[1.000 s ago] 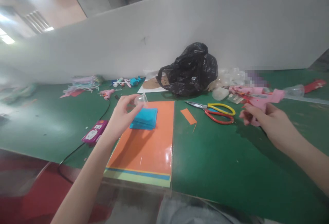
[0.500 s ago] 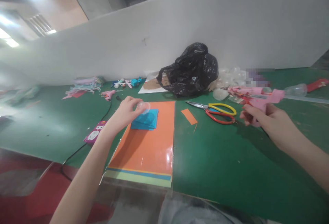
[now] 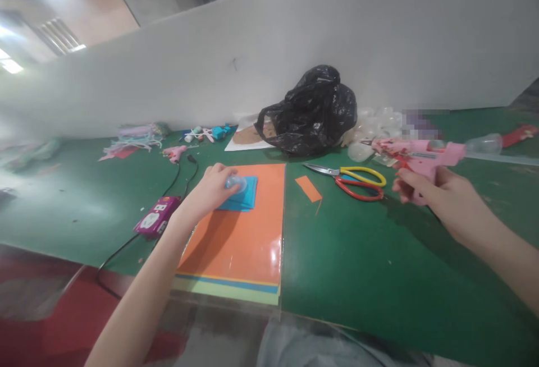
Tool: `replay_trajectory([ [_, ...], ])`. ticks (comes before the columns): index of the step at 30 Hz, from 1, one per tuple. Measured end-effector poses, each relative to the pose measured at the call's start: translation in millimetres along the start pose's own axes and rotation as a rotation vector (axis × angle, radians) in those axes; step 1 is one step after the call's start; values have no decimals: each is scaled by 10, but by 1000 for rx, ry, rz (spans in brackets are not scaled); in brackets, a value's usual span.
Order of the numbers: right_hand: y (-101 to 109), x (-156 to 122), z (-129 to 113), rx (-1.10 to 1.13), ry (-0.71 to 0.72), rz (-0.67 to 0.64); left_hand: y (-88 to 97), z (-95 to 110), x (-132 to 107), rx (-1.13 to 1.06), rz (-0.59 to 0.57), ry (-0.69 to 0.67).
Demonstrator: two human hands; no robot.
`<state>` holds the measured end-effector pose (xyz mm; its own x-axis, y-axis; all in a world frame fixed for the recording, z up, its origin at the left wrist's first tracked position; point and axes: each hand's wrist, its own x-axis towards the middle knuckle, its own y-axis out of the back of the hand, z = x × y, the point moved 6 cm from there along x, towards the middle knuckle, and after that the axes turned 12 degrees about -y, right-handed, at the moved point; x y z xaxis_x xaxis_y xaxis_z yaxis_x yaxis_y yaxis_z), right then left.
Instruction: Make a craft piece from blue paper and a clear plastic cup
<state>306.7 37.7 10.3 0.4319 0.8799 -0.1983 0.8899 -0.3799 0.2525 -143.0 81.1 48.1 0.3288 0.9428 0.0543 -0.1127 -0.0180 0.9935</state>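
A person's left hand (image 3: 213,188) grips a small clear plastic cup (image 3: 238,184) over a stack of blue squares (image 3: 249,199) on a green worktable (image 3: 349,271), as seen from my remote post through the head camera. I see the thumb on the cup's near side and the fingers curled about its left, clamped on it, with the cup projecting to the right of the fingertips. The cup lies against the blue top square in my view, though I cannot tell how firmly it bears on it. The squares rest on the upper part of an orange sheet (image 3: 242,249), whose lower edge shows blue and pale green sheets beneath.

At right, I have the right hand (image 3: 450,196) closed around the handle of a pink glue gun (image 3: 435,157), fingers wrapped below its body near the red trigger. The nozzle points left, toward a heap of clear plastic pieces (image 3: 379,123), and a translucent stick runs from the rear.

Between the hands I count a pair of scissors (image 3: 360,190), one handle yellow and one red, and an orange strip (image 3: 308,188). A black plastic bag (image 3: 314,111) slumps behind them; a purple box (image 3: 156,217) sits left of the left forearm.
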Motion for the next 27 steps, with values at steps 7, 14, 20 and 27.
replay_trajectory([
  [7,-5,69,54,-13,25,-20,-250,-89,-50,3,21,-63],
  [14,18,102,92,-9,46,-31,-357,-141,-153,-40,150,-98],
  [20,0,136,136,-76,67,-59,-369,-106,-162,-5,158,-99],
  [27,-13,133,148,-104,66,-59,-363,-42,-193,13,123,-61],
])
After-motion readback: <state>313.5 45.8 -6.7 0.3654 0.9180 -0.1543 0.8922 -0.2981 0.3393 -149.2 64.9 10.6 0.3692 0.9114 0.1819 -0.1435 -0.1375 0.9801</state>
